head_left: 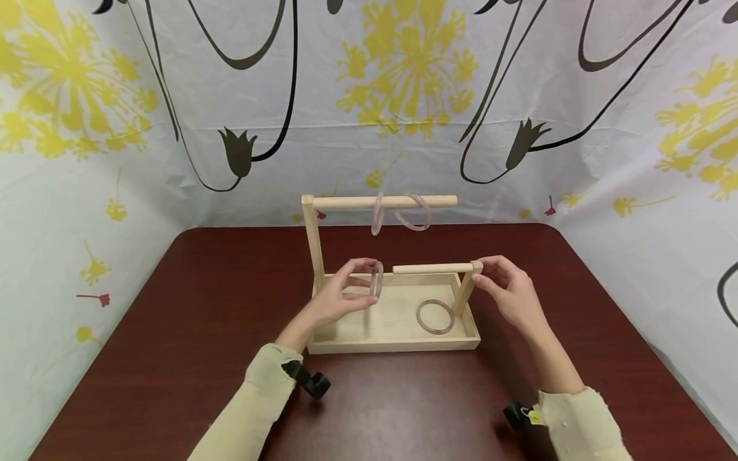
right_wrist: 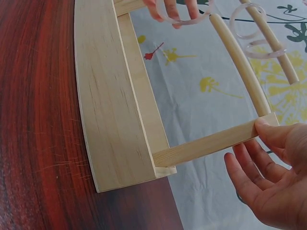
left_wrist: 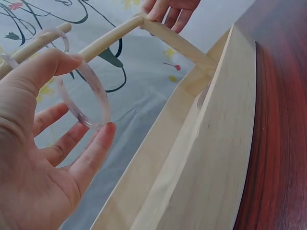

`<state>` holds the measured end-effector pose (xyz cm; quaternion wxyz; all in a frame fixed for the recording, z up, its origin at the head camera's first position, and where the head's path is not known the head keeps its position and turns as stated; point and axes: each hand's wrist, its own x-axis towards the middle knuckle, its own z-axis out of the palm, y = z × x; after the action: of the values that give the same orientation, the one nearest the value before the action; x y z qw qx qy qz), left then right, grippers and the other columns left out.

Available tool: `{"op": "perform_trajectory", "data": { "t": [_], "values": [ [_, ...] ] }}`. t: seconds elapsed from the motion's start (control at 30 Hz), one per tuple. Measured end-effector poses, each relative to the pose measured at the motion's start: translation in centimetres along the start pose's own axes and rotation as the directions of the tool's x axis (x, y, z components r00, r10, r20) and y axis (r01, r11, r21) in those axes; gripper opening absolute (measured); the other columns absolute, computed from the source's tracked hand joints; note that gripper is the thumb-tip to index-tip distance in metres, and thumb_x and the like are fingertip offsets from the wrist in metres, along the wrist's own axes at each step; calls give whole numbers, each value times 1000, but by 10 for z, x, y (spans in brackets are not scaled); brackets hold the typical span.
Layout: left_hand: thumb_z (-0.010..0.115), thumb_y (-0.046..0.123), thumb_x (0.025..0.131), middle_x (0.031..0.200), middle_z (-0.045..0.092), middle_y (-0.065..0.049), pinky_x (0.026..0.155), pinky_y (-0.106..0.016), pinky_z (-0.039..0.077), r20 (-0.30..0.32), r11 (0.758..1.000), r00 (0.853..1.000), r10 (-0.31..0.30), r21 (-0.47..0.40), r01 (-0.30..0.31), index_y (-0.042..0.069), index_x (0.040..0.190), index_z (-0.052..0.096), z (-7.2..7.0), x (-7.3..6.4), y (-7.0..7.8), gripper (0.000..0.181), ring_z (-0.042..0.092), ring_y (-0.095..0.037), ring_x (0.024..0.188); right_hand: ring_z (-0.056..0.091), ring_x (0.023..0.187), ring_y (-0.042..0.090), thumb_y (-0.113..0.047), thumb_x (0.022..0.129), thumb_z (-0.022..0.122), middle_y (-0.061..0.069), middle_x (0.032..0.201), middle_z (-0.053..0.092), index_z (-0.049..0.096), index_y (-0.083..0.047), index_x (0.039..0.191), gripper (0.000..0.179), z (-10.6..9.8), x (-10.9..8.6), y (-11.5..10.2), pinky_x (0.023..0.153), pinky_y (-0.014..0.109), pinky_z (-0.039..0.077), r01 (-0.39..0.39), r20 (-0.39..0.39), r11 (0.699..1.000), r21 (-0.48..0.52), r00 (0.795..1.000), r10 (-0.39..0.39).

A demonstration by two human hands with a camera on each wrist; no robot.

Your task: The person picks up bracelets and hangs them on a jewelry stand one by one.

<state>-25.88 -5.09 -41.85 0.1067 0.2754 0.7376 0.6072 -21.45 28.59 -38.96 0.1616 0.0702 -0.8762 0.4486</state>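
Note:
Between thumb and fingers, my left hand [head_left: 340, 296] pinches a translucent pale bangle [left_wrist: 91, 98], held upright just left of the free end of the lower wooden rod [head_left: 432, 269]. My right hand [head_left: 510, 291] grips the top of the short post [right_wrist: 211, 140] that carries this rod, thumb on the near side. Two more bangles, one upright [head_left: 377, 214] and one tilted [head_left: 425, 218], hang on the taller rod [head_left: 340, 203] behind. Another bangle [head_left: 419, 318] lies flat in the wooden tray base [head_left: 392, 346] near the short post.
The wooden stand is on a dark red-brown table [head_left: 230, 288]. Its tall post [head_left: 313, 243] rises at the tray's left end. A white cloth [head_left: 323, 141] with yellow flowers hangs behind the table. Each wrist wears a small black camera, such as the left one [head_left: 314, 383].

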Motion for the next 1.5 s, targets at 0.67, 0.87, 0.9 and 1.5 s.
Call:
{"op": "perform_trajectory", "data": {
  "t": [0.67, 0.87, 0.9, 1.5],
  "values": [
    [72, -1, 87, 141, 47, -18, 93, -39, 57, -30, 993, 998, 57, -103, -60, 13, 144, 44, 23, 20, 9, 65, 57, -35, 121, 56, 88, -12, -13, 95, 69, 15, 107, 68, 64, -2, 117, 25, -1, -4, -5, 76, 7, 44, -7, 14, 1000, -28, 1000, 7],
    [73, -1, 87, 140, 48, -19, 92, -38, 58, -72, 990, 996, 55, -124, -63, 12, 143, 45, 33, 25, 6, 64, 58, -34, 120, 57, 88, -11, -12, 94, 69, 15, 106, 69, 65, -1, 116, 24, 0, -4, -6, 77, 8, 45, -4, 14, 1000, -16, 1000, 4],
    [73, -1, 87, 140, 49, -19, 92, -38, 58, -81, 990, 995, 52, -126, -62, 12, 143, 45, 34, 26, 6, 64, 58, -33, 120, 57, 88, -11, -12, 94, 69, 15, 106, 69, 65, -1, 116, 25, 0, -4, -6, 76, 8, 45, -3, 10, 1000, -19, 1000, 3],
    [74, 5, 88, 142, 47, -18, 94, -38, 57, -72, 988, 996, 43, -147, -54, 14, 143, 45, 68, 47, 5, 63, 60, -35, 119, 57, 85, -10, -9, 93, 70, 15, 104, 69, 65, 0, 114, 23, -1, -6, -6, 73, 10, 45, 9, -3, 1000, -10, 1000, -9]
  ]
}}
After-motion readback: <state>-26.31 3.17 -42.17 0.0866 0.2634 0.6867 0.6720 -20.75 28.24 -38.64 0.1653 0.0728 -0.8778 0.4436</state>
